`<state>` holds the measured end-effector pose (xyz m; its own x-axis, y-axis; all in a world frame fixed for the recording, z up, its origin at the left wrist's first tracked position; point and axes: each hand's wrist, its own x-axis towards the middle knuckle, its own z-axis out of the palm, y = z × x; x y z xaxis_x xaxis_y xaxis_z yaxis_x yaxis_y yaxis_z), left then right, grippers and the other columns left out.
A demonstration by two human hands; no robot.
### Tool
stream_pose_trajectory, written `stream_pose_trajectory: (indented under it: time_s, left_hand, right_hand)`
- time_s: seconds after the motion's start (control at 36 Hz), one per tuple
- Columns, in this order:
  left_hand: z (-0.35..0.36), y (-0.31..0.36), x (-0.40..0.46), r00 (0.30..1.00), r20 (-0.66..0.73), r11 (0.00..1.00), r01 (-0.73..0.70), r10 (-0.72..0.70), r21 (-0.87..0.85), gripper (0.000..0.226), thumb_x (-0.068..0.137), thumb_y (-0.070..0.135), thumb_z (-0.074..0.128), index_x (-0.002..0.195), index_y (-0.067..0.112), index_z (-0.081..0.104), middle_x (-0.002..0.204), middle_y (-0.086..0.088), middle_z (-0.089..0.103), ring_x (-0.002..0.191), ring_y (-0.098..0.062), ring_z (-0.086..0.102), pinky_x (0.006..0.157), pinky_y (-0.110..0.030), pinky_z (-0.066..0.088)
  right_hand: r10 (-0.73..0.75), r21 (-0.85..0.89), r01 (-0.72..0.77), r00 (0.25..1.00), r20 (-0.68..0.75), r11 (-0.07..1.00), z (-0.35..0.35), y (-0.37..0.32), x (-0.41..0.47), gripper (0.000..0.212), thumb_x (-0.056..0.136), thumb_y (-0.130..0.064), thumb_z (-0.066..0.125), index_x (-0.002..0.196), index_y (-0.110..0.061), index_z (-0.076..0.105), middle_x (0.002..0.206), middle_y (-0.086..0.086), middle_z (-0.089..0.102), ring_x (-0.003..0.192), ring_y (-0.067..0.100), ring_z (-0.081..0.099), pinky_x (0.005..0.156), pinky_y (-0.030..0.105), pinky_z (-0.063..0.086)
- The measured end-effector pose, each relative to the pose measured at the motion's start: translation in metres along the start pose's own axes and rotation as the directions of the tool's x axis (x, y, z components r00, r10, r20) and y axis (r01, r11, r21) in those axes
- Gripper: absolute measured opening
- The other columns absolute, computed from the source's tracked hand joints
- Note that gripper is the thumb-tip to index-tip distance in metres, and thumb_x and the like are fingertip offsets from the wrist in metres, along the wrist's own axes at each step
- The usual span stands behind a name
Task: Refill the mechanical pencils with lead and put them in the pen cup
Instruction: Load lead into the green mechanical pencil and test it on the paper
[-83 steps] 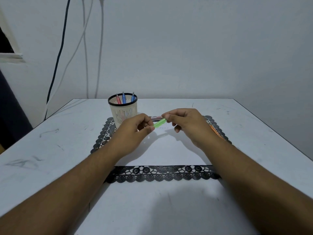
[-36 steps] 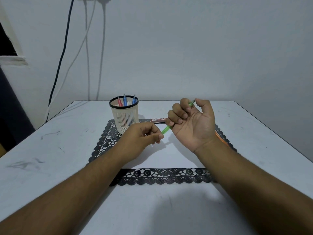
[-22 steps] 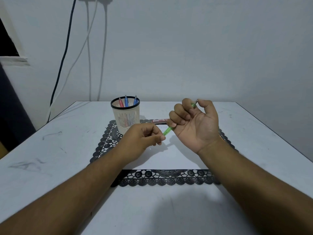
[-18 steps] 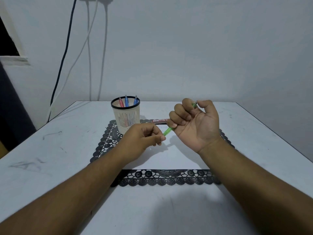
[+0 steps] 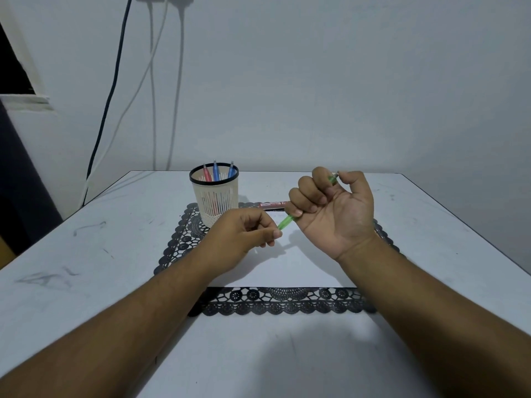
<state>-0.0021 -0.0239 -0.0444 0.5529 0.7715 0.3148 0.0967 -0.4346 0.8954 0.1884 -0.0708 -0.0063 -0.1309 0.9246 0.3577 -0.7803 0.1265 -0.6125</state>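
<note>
The right hand [image 5: 333,209] is turned palm toward the camera with its fingers curled tight around a slim translucent green mechanical pencil [image 5: 285,222], the thumb pressing on the pencil's upper end, where a short green stub with a small metal tip shows above the index finger. The pencil slants down and to the left, and its lower end comes out below the little finger. There it meets the left hand [image 5: 244,234], which is knuckles-up, its fingers bent inward and its thumb and forefinger closed together right at the pencil's lower tip; whether they pinch the tip itself or something too thin to see, I cannot tell. Both hands are raised above a white rectangular mat with a black lace-pattern border [image 5: 275,301] lying on a white table [image 5: 86,254] with grey scuff marks. On the mat's far left corner, just behind the left hand, stands a cream slotted plastic pen cup with a black rim [image 5: 215,196], holding one red and two blue pens or pencils [image 5: 215,171] upright. A small flat red lead case [image 5: 271,205] lies on the mat's far edge between the cup and the right hand's knuckles. Behind the table, black and white cables [image 5: 149,81] hang down the pale wall.
</note>
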Motion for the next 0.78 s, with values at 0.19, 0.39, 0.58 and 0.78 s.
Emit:
stream_pose_trajectory:
  time_s: [0.19,0.39,0.58,0.78]
  left_hand:
    - [0.0001,-0.0008,-0.0004,1.0,0.0,1.0,0.001,-0.001,0.0,0.011,0.089,0.012,0.077,0.08,0.011,0.072,0.072,-0.002,0.071,0.069,-0.014,0.06,0.072,-0.033,0.05]
    - [-0.0001,-0.0019,-0.0004,1.0,-0.001,1.0,0.006,-0.006,0.006,0.011,0.089,0.012,0.078,0.08,0.01,0.072,0.072,-0.003,0.072,0.068,-0.015,0.061,0.073,-0.037,0.05]
    - [0.0002,-0.0016,-0.0002,1.0,0.002,1.0,0.011,-0.011,0.014,0.011,0.088,0.013,0.079,0.079,0.014,0.073,0.072,-0.003,0.072,0.069,-0.015,0.062,0.073,-0.037,0.051]
    - [0.0001,-0.0009,-0.0001,1.0,0.002,1.0,0.017,-0.017,0.004,0.012,0.087,0.012,0.08,0.077,0.017,0.074,0.072,-0.004,0.072,0.069,-0.015,0.062,0.074,-0.038,0.05]
  right_hand:
    - [0.001,0.007,-0.001,1.0,-0.011,1.0,-0.001,0.0003,0.0004,0.029,0.085,-0.037,0.039,0.068,-0.02,0.024,0.065,-0.001,0.018,0.061,0.018,0.015,0.064,0.035,0.017]
    - [0.001,0.015,-0.001,1.0,-0.027,1.0,-0.0039,0.0019,0.002,0.029,0.084,-0.037,0.041,0.067,-0.02,0.026,0.065,-0.001,0.018,0.06,0.017,0.016,0.063,0.035,0.018]
    - [0.003,0.01,-0.003,0.999,-0.034,1.0,-0.0043,0.0015,0.0019,0.028,0.084,-0.037,0.04,0.067,-0.02,0.024,0.064,-0.001,0.018,0.06,0.017,0.016,0.063,0.034,0.017]
    - [0.006,0.006,-0.005,0.999,-0.032,1.0,-0.0048,0.001,0.0021,0.028,0.085,-0.036,0.039,0.067,-0.02,0.024,0.064,-0.001,0.018,0.06,0.017,0.016,0.063,0.034,0.016]
